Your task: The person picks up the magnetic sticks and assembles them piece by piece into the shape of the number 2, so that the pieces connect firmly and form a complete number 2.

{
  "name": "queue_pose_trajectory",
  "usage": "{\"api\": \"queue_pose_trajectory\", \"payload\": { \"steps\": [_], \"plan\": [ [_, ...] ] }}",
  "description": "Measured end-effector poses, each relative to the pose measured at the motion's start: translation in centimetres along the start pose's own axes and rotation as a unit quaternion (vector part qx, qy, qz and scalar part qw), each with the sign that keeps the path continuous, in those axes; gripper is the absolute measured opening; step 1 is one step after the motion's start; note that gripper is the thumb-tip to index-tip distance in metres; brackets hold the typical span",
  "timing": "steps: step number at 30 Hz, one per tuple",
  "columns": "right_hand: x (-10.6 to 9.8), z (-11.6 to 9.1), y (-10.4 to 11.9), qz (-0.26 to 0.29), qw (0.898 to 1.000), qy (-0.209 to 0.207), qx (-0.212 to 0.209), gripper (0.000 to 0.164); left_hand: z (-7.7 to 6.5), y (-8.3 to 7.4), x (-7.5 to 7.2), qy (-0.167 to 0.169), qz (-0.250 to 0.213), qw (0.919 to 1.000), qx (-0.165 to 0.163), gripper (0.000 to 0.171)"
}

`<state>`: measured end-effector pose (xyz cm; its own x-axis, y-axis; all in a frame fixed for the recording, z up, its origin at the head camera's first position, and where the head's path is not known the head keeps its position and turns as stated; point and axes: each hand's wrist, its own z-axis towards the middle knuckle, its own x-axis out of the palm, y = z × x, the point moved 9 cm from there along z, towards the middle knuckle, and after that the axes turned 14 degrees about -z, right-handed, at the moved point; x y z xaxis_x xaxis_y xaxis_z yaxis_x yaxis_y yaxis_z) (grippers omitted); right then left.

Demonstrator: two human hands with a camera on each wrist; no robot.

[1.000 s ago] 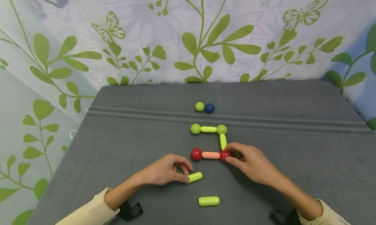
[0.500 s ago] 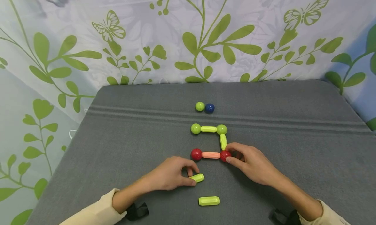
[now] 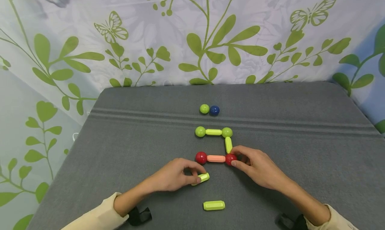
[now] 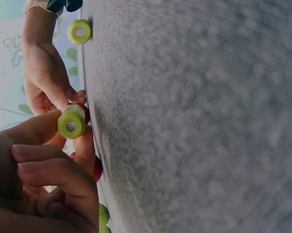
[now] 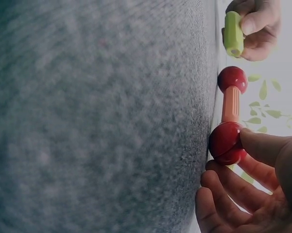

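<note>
My left hand [image 3: 175,176] pinches a yellow-green toy rod [image 3: 205,177] between thumb and fingers, just off the cloth in the right wrist view. Its hollow end faces the left wrist camera. My right hand [image 3: 258,166] grips a red ball [image 3: 230,159] at the near right corner of a joined chain. From that ball an orange rod [image 3: 216,159] runs left to another red ball [image 3: 201,158]. A second yellow-green rod [image 3: 228,145] leads away to a green ball [image 3: 227,132], then a further rod [image 3: 214,132] and green ball [image 3: 200,132].
A loose yellow-green rod [image 3: 214,205] lies near the front of the grey cloth-covered table [image 3: 135,130]. Farther back, a green ball [image 3: 204,108] and a blue ball [image 3: 214,110] sit side by side. Behind the table hangs a leaf-patterned curtain [image 3: 150,29].
My left hand has shifted slightly right with its rod, then a little away from me, closer to the red balls. My right hand and the chain have stayed put.
</note>
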<state>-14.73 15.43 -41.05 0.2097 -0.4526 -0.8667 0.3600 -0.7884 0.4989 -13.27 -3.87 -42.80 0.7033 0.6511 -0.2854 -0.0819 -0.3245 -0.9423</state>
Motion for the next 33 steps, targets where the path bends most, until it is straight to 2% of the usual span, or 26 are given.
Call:
{"api": "queue_pose_trajectory", "payload": {
  "steps": [7,12,20,26,33],
  "plan": [
    [-0.07,0.0,0.0,-0.001,1.0,0.001,-0.002,0.022,0.02,0.02,-0.3,-0.018,0.003,0.9998,-0.011,0.029],
    [-0.08,-0.04,-0.02,-0.002,1.0,-0.001,-0.004,0.022,0.03,0.1,-0.43,-0.03,0.0,0.9994,-0.017,0.029],
    [0.0,0.03,-0.01,-0.008,1.0,-0.001,-0.003,0.023,-0.07,0.33,-0.52,-0.029,-0.011,0.9992,-0.023,0.029],
    [0.04,0.02,0.08,-0.007,1.0,-0.003,-0.007,0.024,0.03,0.24,-0.45,-0.025,-0.013,0.9995,-0.014,0.03],
    [0.05,0.04,0.05,-0.008,1.0,-0.003,-0.006,0.024,-0.09,0.47,-0.41,-0.027,-0.019,0.999,-0.031,0.028]
  ]
}}
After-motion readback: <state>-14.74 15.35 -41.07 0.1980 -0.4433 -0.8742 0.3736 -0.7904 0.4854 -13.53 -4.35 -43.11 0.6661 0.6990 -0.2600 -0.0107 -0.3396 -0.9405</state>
